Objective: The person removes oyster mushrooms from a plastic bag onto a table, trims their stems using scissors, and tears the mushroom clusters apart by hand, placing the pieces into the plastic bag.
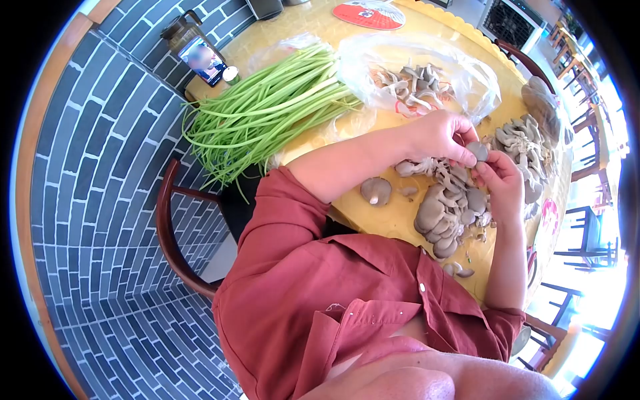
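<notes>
My left hand and my right hand meet above the table. Between their thumbs and fingertips they pinch a small grey oyster mushroom. Just below the hands lies a big clump of oyster mushrooms. A second cluster of oyster mushrooms rests to the right of my right hand. One loose mushroom cap lies to the left of the clump, pale stem showing. Beyond my left hand, a clear plastic bag spreads open with torn mushroom pieces in it.
A large bundle of green stalks covers the table's left side. Behind it, a phone leans on a dark-lidded jug. A red hand fan lies at the far edge. A wooden chair stands by the brick wall.
</notes>
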A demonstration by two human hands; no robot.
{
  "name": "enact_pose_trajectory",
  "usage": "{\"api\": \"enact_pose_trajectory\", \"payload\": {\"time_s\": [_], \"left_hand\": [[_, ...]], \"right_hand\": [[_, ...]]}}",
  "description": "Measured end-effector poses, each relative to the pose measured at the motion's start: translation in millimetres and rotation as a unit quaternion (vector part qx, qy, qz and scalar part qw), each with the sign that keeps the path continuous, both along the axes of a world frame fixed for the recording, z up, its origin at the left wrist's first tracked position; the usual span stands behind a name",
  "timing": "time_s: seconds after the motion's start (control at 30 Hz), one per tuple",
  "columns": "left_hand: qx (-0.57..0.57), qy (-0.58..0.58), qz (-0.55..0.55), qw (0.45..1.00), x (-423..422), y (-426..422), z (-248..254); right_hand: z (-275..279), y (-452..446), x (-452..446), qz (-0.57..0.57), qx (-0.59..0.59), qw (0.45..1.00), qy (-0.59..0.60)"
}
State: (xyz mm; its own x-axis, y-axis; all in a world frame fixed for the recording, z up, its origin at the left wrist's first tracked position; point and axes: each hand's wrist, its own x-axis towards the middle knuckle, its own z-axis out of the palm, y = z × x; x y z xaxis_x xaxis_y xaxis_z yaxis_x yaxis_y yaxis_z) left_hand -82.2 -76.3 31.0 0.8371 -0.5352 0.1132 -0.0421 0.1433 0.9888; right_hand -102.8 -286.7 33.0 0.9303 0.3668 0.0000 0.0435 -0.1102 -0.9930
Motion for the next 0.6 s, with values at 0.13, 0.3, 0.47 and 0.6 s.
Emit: {"api": "enact_pose_trajectory", "payload": {"time_s": [0.13,0.3,0.47,0.6], "left_hand": [[0.050,-0.006,-0.018,0.999,-2.2,1.3,4.5],[0.079,-0.029,0.010,0.996,-3.9,-0.3,4.8],[0.114,-0.112,0.049,0.986,-11.0,-3.4,6.9],[0.117,-0.134,0.049,0.983,-9.6,-3.7,4.9]], "right_hand": [[4.2,6.2,-4.6,-0.013,0.018,1.000,-0.016],[3.1,4.3,-4.8,-0.015,-0.011,1.000,-0.020],[-2.6,9.9,-8.5,-0.041,-0.037,0.996,-0.066],[-3.1,13.5,-10.3,-0.054,-0.017,0.995,-0.087]]}}
